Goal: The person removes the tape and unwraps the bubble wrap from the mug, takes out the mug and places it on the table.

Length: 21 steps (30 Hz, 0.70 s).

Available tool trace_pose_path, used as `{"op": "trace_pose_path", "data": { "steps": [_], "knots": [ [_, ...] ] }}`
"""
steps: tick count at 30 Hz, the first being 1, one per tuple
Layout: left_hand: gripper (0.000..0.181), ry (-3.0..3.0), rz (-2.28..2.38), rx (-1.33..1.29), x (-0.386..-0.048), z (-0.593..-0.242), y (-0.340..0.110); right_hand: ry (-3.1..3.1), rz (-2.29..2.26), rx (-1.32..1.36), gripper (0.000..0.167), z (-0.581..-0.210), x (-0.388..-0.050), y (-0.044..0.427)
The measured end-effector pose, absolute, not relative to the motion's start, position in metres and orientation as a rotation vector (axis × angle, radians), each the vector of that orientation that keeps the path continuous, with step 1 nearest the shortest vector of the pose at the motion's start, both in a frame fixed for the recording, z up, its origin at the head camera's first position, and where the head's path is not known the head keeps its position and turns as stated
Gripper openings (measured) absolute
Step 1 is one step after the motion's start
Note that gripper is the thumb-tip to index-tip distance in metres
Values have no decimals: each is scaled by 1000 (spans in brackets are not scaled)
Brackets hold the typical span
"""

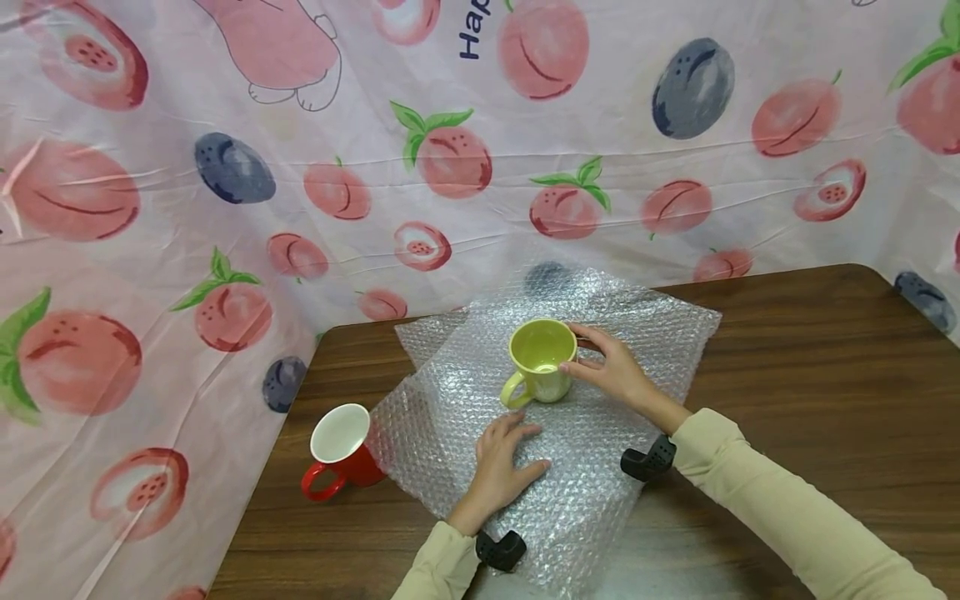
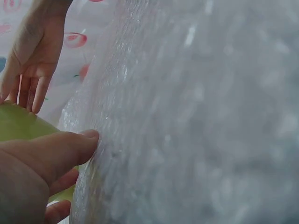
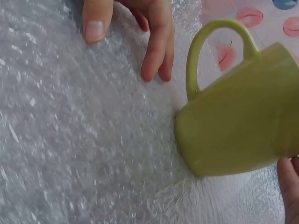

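Observation:
A yellow-green mug is on a sheet of bubble wrap, its handle pointing toward the near left. My right hand grips the mug's right side, thumb in front and fingers round the back; in the right wrist view only a bit of that hand shows at the edge. My left hand rests on the bubble wrap just in front of the mug, fingers spread and loosely bent, holding nothing. In the left wrist view its thumb hides part of the mug.
A red mug with a white inside stands at the left, against the bubble wrap's left edge. The brown wooden table extends to the right. A fruit-print curtain hangs behind and along the left side.

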<state>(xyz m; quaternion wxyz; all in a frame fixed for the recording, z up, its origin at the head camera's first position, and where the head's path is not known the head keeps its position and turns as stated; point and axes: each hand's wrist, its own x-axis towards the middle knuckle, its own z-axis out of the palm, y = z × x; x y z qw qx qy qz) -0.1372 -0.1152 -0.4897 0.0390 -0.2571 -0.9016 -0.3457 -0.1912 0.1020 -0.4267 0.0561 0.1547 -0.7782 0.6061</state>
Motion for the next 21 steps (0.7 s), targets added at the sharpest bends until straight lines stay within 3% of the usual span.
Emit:
{"op": "trace_pose_path", "data": {
  "steps": [5, 9, 13, 21],
  "knots": [
    [41, -2738, -1084, -798, -136, -494, -116, -2298, 1840, 310, 58, -431, -182, 95],
    [42, -2726, -1093, -806, -135, -495, -116, -2018, 1900, 138, 36, -436, -168, 82],
    [42, -2709, -1092, -795, -135, -496, -116, -1911, 1974, 167, 17, -439, -154, 65],
    [41, -2666, -1037, -773, -136, -499, -116, -2171, 2125, 210, 24, -446, -140, 31]
  ]
}}
